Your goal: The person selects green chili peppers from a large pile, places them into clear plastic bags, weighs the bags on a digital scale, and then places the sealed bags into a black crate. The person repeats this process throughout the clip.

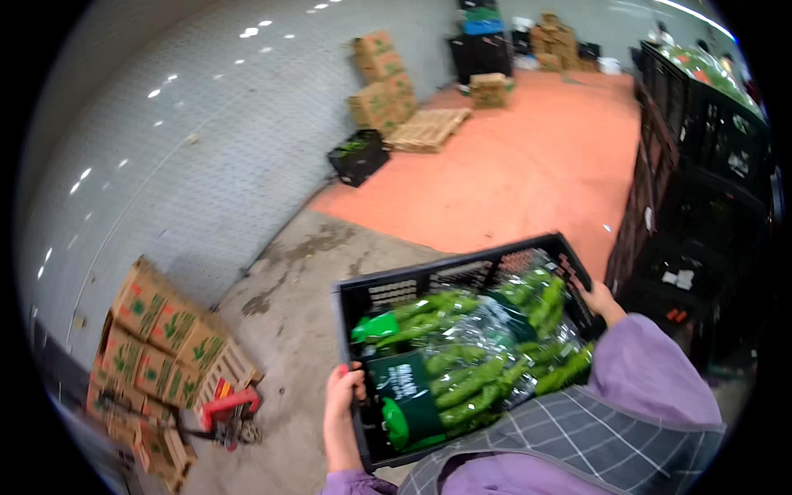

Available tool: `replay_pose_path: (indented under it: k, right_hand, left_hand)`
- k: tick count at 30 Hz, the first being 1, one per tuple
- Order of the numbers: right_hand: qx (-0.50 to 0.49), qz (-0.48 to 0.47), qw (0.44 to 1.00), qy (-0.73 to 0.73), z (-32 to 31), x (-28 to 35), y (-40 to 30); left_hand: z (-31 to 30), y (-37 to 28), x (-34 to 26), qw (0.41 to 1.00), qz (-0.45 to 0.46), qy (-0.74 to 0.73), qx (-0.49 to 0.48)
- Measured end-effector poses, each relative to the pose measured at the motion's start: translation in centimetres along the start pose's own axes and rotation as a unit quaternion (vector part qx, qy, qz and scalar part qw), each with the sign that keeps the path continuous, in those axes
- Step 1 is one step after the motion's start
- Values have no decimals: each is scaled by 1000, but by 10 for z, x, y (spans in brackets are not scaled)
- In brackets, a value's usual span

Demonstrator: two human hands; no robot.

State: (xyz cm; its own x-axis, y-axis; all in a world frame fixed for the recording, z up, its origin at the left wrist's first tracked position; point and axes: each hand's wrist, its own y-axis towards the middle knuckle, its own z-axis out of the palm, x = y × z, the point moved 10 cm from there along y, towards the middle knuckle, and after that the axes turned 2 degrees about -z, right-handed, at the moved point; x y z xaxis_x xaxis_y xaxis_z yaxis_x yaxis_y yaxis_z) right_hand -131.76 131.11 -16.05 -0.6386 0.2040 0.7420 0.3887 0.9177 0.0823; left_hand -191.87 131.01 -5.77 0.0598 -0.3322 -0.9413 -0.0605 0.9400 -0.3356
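Observation:
A black plastic crate (pixel 445 271) with mesh sides is held up in front of my body, its near side against my checked apron. My left hand (pixel 343 396) grips its left end, the fingers hooked over the edge. At the opposite end my right hand (pixel 603 302) is closed on the crate's right side, and part of that hand is hidden by the crate. Inside lie several clear plastic packs of long green peppers (pixel 476 390). The packs bear dark green labels (pixel 402 380) with white writing.
Stacked cardboard boxes (pixel 164 334) and a red pallet jack (pixel 232 405) stand left. By the wall are a black crate of greens (pixel 359 158), a wooden pallet (pixel 427 130) and more boxes (pixel 383 93). Dark stacked crates (pixel 711 185) line the right. Orange flooring (pixel 538 167) lies ahead.

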Motion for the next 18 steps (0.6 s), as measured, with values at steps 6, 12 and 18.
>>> replay_pose_path:
  k: [6,12,18]
  right_hand:
    - [-14,-13,1000,20,85,72,93]
    - [-122,109,981,-105,108,49,60]
    - [-116,218,967,-64,125,56,40]
  left_hand:
    - [-62,103,-44,999,7,-34,7]
    - [-46,198,-38,996,-14,10,87]
    - [-69,274,-65,989,7,54,141]
